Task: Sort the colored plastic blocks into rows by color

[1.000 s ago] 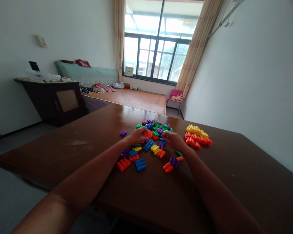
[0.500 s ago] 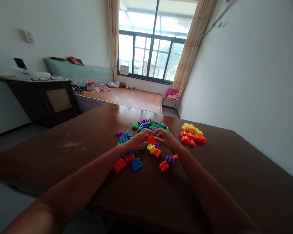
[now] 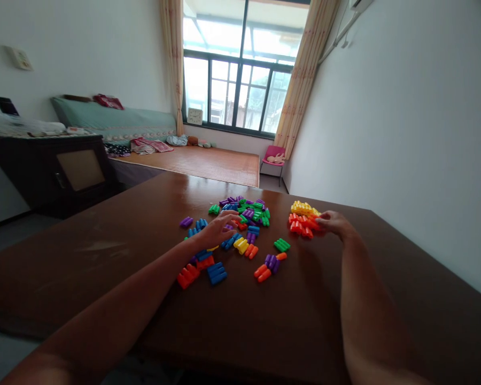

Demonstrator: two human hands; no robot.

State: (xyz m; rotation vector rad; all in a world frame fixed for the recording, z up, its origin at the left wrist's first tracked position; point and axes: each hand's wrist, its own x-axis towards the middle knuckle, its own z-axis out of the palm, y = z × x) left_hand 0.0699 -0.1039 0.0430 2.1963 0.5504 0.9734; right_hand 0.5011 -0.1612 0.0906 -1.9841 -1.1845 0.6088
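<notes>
At the right of the table, my right hand [image 3: 335, 223] pinches an orange plastic building block [image 3: 319, 224] against the end of a row of orange blocks [image 3: 300, 221]. A row of yellow blocks [image 3: 304, 207] lies just behind that row. My left hand [image 3: 218, 231] hovers over the mixed pile, fingers curved and apart, with nothing visible in them. Green blocks [image 3: 260, 215] and purple blocks [image 3: 248, 213] lie beyond its fingertips. Right of it lie a yellow block [image 3: 241, 245] and an orange block [image 3: 251, 251]. My left hand and forearm hide some pieces.
Nearer on the brown table [image 3: 240, 321] lie a blue block [image 3: 217, 272], an orange block [image 3: 188, 276] and a joined purple-and-orange group [image 3: 269, 265]. A green block [image 3: 281, 245] sits between the pile and the rows. Beyond the table stands a bed [image 3: 208, 163].
My right hand has moved from the middle of the pile to the orange row at the right. My left hand stays over the pile, its fingers now apart. The view has shifted slightly.
</notes>
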